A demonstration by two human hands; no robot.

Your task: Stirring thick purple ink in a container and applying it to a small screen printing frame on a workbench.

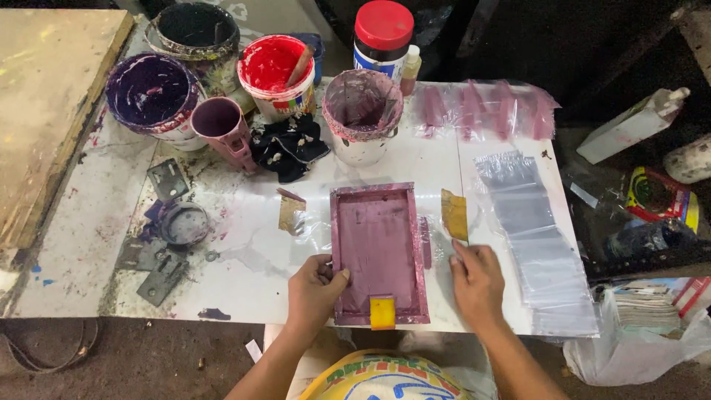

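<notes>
A small purple-stained printing frame (378, 248) lies flat on the white table (252, 259), with a yellow tape tab (383, 312) at its near edge. My left hand (315, 289) grips the frame's left rim, thumb on top. My right hand (478, 281) rests flat on the table just right of the frame, fingers pointing toward a yellow card scraper (455, 213). A clear plastic sheet lies under the frame. A stack of clear plastic bags (537, 244) lies to the right of my right hand.
Paint pots stand at the back: a purple-stained bucket (361, 115), a red one with a stick (275, 74), a dark purple one (152, 96), a mauve mug (222, 126), a red-lidded jar (383, 37). A black rag (289, 144), printed pink-marked bags (481, 107), metal hinges (167, 222).
</notes>
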